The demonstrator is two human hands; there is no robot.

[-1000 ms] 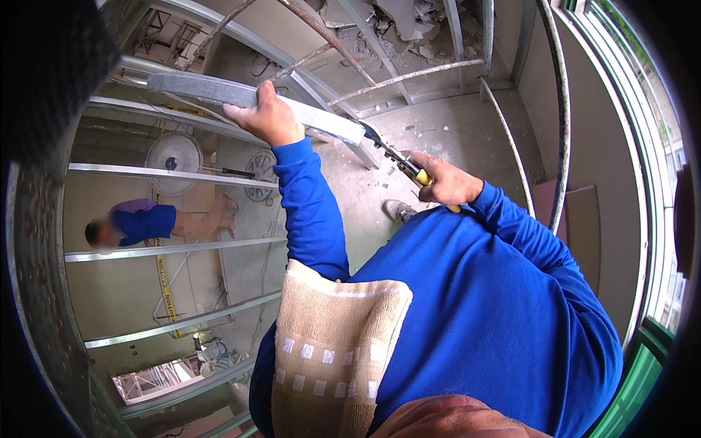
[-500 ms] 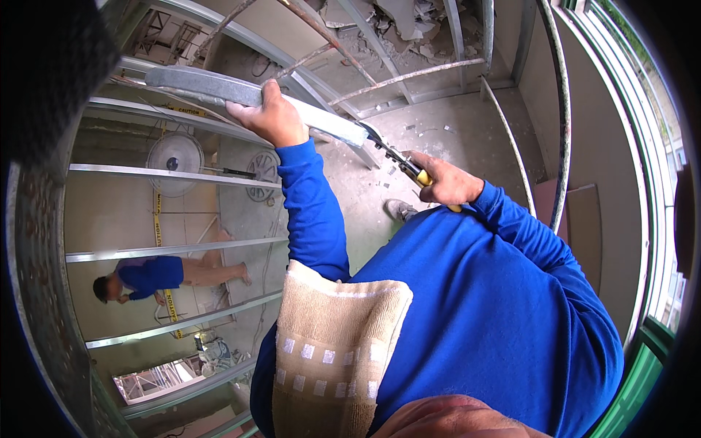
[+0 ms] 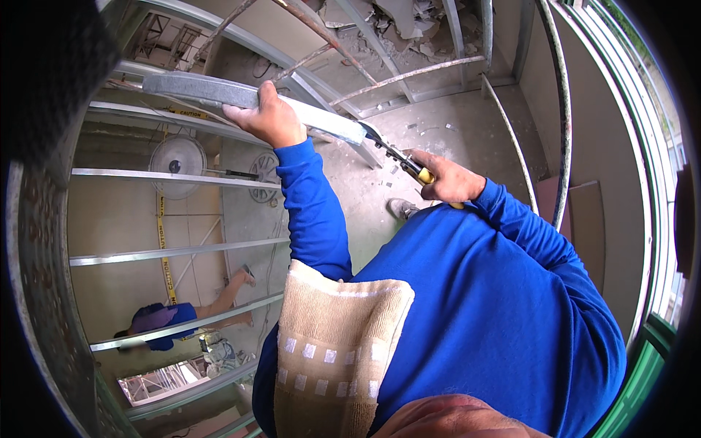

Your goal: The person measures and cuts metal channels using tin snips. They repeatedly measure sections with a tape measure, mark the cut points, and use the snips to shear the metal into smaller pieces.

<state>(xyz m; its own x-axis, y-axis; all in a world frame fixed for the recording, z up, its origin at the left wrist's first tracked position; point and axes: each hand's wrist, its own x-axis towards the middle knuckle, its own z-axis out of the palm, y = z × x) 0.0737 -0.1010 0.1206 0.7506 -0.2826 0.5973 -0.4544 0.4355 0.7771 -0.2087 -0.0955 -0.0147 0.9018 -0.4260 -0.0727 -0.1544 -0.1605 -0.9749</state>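
My left hand (image 3: 276, 123) is closed round the middle of a long galvanized metal stud (image 3: 325, 120), which slants from the upper left down toward my right hand. Yellow-handled metal snips (image 3: 400, 157) are gripped in my right hand (image 3: 453, 179). Their dark jaws sit at the stud's near right end; whether they bite into the metal is too small to tell. My palm covers most of the yellow handles.
Rusty scaffold bars (image 3: 409, 80) cross above the concrete floor (image 3: 467, 124), with rubble (image 3: 409, 25) beyond. Metal framing studs (image 3: 175, 176) run along the left. Past them are a fan (image 3: 179, 165), yellow caution tape (image 3: 162, 226) and another person (image 3: 171, 315) in blue. A window frame (image 3: 642, 146) stands right.
Beyond the framing, the other person has moved toward the bottom of the picture. My hands, the stud and the snips hold nearly the same place.
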